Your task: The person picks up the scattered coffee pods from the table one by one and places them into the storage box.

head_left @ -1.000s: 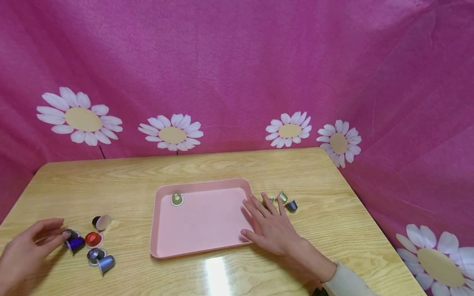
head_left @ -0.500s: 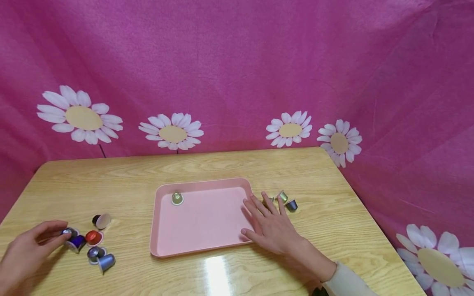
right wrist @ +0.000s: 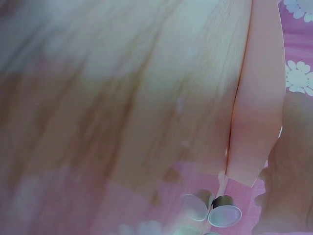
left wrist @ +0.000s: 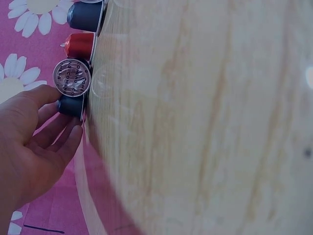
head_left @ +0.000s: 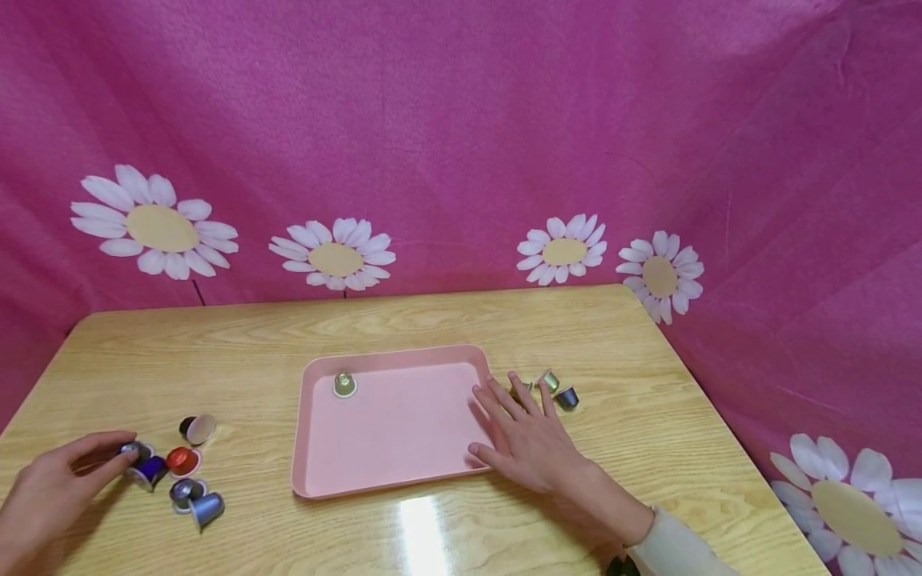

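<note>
My left hand (head_left: 54, 492) is at the left of the table, thumb and fingers about a dark silver coffee capsule (head_left: 137, 451). In the left wrist view that dark capsule (left wrist: 71, 105) sits between thumb and fingertips, behind the printed lid (left wrist: 72, 77) of another capsule. Beside it a purple capsule (head_left: 150, 470) lies tipped, near a red capsule (head_left: 183, 462). My right hand (head_left: 533, 448), fingers spread, rests at the right rim of the pink tray (head_left: 389, 486). A gold-green capsule (head_left: 345, 386) stands in the tray's far left corner.
Close by the left hand are a black capsule with a pale lid (head_left: 198, 430), a grey one (head_left: 186, 492) and a light blue one (head_left: 207, 509). Past the right fingertips lie a green capsule (head_left: 551, 381) and a dark one (head_left: 567, 398); another is partly hidden. A pink curtain hangs behind.
The left fingers have shifted slightly at the dark silver capsule, which has tilted a little and moved slightly away. My right hand and the tray stay in place.
</note>
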### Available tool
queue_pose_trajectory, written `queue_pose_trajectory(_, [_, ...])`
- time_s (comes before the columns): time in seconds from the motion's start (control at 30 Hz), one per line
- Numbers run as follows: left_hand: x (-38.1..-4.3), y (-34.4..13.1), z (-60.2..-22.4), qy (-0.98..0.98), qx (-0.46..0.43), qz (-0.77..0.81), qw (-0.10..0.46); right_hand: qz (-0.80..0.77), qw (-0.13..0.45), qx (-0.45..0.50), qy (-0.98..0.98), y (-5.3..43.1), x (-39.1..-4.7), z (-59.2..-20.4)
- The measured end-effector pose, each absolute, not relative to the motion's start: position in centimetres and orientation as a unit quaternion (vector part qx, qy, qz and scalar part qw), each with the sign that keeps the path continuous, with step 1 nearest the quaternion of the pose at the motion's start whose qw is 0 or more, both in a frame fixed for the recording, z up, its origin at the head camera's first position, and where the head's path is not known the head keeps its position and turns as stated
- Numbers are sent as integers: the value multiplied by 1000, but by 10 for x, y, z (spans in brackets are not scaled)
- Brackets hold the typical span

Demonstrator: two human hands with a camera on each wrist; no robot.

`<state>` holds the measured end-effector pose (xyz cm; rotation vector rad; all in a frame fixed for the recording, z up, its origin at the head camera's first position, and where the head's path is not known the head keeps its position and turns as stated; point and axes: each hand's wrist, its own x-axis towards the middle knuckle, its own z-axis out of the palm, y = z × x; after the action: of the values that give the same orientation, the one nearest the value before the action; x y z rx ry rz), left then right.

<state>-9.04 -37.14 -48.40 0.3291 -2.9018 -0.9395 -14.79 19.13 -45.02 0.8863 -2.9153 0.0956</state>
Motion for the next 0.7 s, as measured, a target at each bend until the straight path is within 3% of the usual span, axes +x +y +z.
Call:
queue_pose_trajectory(0.23, [-90,-369,-481,-949,98,-296,48,37,47,289,-955,191,-148,-451])
queue_pose_trajectory(0.47, [-92,-368,-480,-943,117,-311,12,32,50,290,-955,191,-148,-451])
queue_pose_trajectory(0.7, [-93,-371,-485,-943,117,-312,19,29,52,290,-955,191,-148,-451])
